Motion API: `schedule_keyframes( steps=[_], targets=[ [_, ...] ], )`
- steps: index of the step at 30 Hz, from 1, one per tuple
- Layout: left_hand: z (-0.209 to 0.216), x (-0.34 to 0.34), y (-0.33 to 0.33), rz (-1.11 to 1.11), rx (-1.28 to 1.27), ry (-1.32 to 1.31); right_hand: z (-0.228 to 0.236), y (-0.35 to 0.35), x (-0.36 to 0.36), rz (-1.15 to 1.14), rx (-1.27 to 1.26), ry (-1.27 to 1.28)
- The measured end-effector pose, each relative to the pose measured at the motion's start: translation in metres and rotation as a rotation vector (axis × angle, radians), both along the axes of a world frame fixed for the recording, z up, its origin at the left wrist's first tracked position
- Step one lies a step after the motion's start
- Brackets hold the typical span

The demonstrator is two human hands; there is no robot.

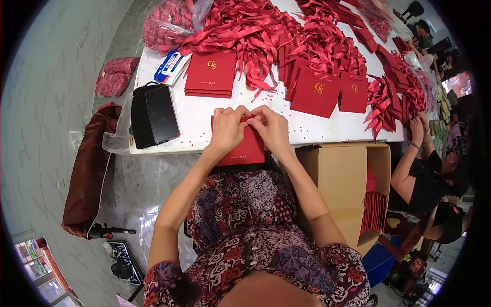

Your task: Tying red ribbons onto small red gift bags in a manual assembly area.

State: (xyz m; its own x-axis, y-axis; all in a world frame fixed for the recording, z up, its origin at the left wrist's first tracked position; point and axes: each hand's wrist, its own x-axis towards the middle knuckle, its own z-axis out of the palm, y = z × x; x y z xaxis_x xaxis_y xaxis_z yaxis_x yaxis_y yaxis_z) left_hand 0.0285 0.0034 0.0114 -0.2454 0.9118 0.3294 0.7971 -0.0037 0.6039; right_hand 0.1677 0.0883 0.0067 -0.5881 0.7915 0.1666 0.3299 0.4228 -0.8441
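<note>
A flat red paper gift bag (243, 151) lies at the table's near edge, in front of my body. My left hand (228, 128) is closed in a pinch at its upper edge, covering the upper left part. Beside it, my right hand (271, 129) pinches the same edge, with the fingertips of both hands almost meeting. Whether a ribbon end is between the fingers is hidden. Just beyond my hands is a neat stack of red gift bags (210, 74) with gold print. Further right lie more red bags (315, 92) with red ribbons (245, 30) heaped behind them.
A black phone (162, 113) on a dark case and a blue-and-white packet (171, 66) lie at the left. An open cardboard box (340, 179) holding red bags stands by my right arm. Another person's arm (409, 166) reaches the table at the right.
</note>
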Motion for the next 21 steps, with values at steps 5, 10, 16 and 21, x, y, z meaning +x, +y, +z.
schedule_keyframes(
  steps=[5, 10, 16, 21],
  targets=[
    [0.011, -0.009, -0.001, -0.055, -0.051, 0.007, 0.012, 0.012, 0.0, 0.052, 0.103, -0.107],
    [0.018, -0.012, -0.003, -0.084, -0.053, 0.079, 0.015, 0.036, -0.002, 0.14, -0.059, -0.137],
    [0.023, -0.01, 0.004, -0.196, 0.062, 0.246, 0.005, 0.08, -0.006, 0.542, -0.49, -0.107],
    [0.022, -0.01, 0.008, -0.245, 0.085, 0.278, -0.009, 0.088, -0.01, 0.604, -0.532, -0.105]
  ],
)
